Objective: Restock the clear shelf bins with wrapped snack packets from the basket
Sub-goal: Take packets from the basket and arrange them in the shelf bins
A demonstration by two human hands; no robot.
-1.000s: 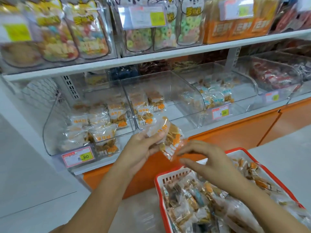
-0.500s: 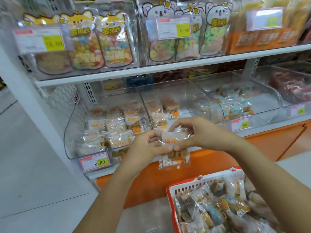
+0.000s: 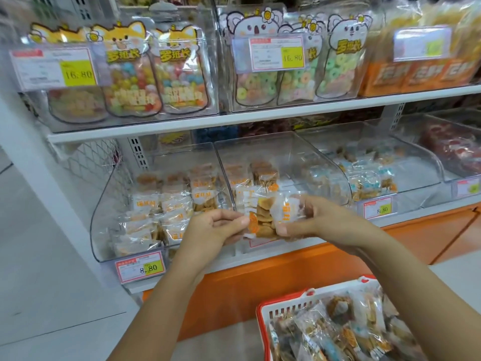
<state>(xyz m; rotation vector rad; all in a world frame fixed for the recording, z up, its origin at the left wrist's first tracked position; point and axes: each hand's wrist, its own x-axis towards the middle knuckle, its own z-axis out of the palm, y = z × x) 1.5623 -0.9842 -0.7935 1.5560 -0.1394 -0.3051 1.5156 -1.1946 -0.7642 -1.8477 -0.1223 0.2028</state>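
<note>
Both hands hold clear wrapped snack packets (image 3: 263,217) with orange print at the front lip of the middle clear bin (image 3: 299,152) on the lower shelf. My left hand (image 3: 216,230) pinches the packets' left edge. My right hand (image 3: 315,217) grips the right side, fingers curled round a wrapper. That bin holds a few matching packets at its back. The left clear bin (image 3: 109,194) is stacked with several of the same packets. The red-rimmed white basket (image 3: 286,306) sits at the lower right, full of mixed wrapped packets.
A third bin (image 3: 416,162) to the right holds blue-print packets, and a fourth has red ones. The upper shelf (image 3: 260,115) carries bags of coloured sweets. Price tags (image 3: 140,267) hang on the bin fronts. An orange base panel (image 3: 234,287) runs under the shelf.
Both hands have risen from near the basket with the packets and moved up to the middle bin's front. The view shifted left and upward; the basket sits lower in frame.
</note>
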